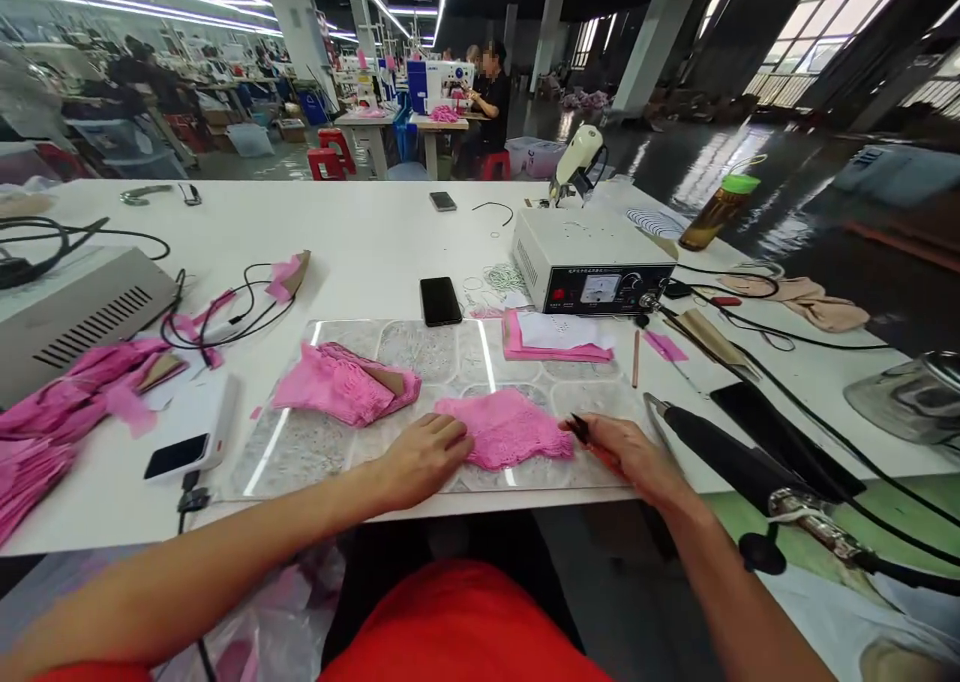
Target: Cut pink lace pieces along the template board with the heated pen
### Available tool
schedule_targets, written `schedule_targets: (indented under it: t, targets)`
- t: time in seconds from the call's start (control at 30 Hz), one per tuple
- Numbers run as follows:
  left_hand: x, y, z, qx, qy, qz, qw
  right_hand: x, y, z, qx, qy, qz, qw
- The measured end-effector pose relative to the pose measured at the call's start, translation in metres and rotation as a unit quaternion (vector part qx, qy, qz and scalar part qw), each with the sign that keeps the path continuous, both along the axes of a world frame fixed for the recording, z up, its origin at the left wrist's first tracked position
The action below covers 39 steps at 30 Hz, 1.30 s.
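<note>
A small piece of pink lace lies flat on a glossy patterned work mat at the table's near edge. My left hand rests palm down on the lace's left edge, fingers together and flat. My right hand is closed round a red and black pen-like tool, whose tip touches the lace's right edge. A folded heap of pink lace sits on the mat to the left.
A white control box with a dial stands behind the mat, a black phone beside it. More pink lace is piled at left by a grey unit. Black handled tools and cables lie right. A person sits at a far table.
</note>
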<state>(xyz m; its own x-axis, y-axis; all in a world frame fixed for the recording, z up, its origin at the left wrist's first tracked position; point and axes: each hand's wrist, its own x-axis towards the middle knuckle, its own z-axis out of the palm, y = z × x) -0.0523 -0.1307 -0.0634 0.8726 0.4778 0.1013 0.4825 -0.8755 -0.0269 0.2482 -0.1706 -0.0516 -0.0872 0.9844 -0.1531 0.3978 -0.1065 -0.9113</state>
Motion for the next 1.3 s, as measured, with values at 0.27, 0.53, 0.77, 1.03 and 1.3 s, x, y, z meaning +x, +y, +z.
schedule_targets:
  t: [0.27, 0.53, 0.77, 1.03, 1.3]
  targets:
    - [-0.002, -0.014, -0.001, 0.024, -0.003, -0.012, 1.000, -0.006, -0.001, -0.028, 0.139, -0.242, 0.081, 0.957]
    - [-0.084, 0.001, 0.032, 0.045, -0.143, 0.161, 0.975, 0.016, 0.008, -0.012, 0.130, -0.198, -0.006, 0.972]
    - [-0.160, 0.069, 0.053, -0.042, -0.098, 0.249, 0.963, -0.141, 0.038, 0.032, 0.103, -0.079, 0.191, 0.973]
    - [-0.176, 0.078, 0.030, -0.027, -0.089, 0.286, 0.954, -0.249, 0.099, 0.023, 0.154, -0.227, 0.177, 0.945]
    - [-0.214, 0.089, 0.032, -0.025, -0.111, 0.346, 0.931, -0.279, 0.147, 0.011, 0.093, -0.116, 0.192, 0.970]
